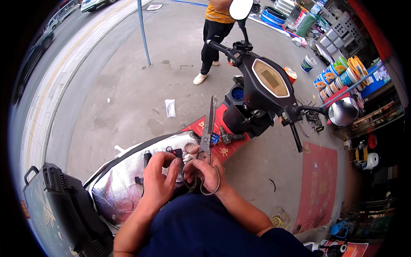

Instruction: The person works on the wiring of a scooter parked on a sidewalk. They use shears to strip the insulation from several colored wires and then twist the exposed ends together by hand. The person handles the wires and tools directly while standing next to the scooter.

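My right hand [206,175] is closed on a large pair of grey metal scissors [209,127] with long loop handles, blades pointing up. My left hand [159,180] is just left of it, fingers curled toward the thumb; what they hold, if anything, is hidden. Under both hands lies a silver padded cover [120,195] on the scooter seat, with a small black-and-red item [174,152] and a metal ring [189,147] near my fingertips. Beyond them, the red footboard mat [198,124] carries a dark metal fitting [229,138] and a small blue item [215,138].
The scooter's handlebar [269,79] rises front right. A person [216,25] stands beyond it, near a pole [144,36]. A black hard case [72,214] is at lower left. Stacked buckets and coils [338,73] line a shopfront on the right. A road with vehicles runs along the left.
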Demonstrator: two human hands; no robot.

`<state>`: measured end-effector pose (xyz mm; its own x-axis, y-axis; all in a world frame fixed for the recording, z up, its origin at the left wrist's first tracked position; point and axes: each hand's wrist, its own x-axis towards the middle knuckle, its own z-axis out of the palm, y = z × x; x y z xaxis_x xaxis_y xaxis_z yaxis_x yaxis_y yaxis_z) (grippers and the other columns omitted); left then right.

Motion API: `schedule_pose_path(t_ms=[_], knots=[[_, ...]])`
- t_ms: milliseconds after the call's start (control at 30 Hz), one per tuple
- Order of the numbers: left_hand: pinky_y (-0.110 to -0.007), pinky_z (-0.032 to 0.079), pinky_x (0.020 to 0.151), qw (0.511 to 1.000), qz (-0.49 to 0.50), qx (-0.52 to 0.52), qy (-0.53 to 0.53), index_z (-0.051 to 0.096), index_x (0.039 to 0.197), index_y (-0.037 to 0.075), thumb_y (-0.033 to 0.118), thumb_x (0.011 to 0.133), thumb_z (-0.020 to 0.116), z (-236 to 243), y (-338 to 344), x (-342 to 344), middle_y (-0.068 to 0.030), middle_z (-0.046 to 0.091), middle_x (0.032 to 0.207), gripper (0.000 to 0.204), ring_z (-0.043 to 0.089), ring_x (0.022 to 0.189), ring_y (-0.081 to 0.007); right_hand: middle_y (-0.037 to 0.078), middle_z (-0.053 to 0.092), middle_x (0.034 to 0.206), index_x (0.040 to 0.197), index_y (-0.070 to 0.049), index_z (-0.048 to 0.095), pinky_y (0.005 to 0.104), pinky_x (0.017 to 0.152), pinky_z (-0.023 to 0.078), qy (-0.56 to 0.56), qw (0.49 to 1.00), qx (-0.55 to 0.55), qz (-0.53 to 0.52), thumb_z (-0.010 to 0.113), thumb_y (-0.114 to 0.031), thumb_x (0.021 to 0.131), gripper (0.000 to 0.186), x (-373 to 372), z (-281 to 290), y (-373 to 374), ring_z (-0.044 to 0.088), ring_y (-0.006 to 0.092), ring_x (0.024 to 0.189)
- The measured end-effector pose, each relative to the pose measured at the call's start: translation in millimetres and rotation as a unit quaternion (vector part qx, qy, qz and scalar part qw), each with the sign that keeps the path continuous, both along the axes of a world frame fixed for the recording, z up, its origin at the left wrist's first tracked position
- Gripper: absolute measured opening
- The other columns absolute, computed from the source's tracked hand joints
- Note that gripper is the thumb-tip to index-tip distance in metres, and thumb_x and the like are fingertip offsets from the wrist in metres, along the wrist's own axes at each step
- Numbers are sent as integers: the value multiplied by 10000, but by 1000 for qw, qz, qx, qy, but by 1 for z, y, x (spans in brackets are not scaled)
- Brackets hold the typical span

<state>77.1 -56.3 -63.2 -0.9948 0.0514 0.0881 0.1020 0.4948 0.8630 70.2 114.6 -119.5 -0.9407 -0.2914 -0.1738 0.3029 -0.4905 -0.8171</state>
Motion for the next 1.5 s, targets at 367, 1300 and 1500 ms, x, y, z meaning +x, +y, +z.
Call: schedule_pose_path(t_ms=[367,1300,1500], knots=[[-313,487,734,990,-8,132,-43,562,1146,8,122,929,613,-71,-25,16,-126,654,841,250,620,772,-183,185,651,858,1197,15,366,311,651,499,78,996,35,-29,506,-20,827,397,-48,22,10,648,236,759],[-244,484,666,941,-19,307,-141,680,989,-34,165,926,650,-14,-6,2,-46,683,799,211,605,741,-72,134,632,890,1230,-3,372,278,668,517,183,974,131,-5,605,21,851,445,-39,64,-1,630,164,747],[-256,460,774,891,68,441,-81,647,959,20,145,960,572,-23,-31,0,-92,698,932,146,607,832,-118,100,611,824,1211,-14,409,258,567,496,180,960,206,-58,615,7,862,406,-35,50,8,617,151,681]])
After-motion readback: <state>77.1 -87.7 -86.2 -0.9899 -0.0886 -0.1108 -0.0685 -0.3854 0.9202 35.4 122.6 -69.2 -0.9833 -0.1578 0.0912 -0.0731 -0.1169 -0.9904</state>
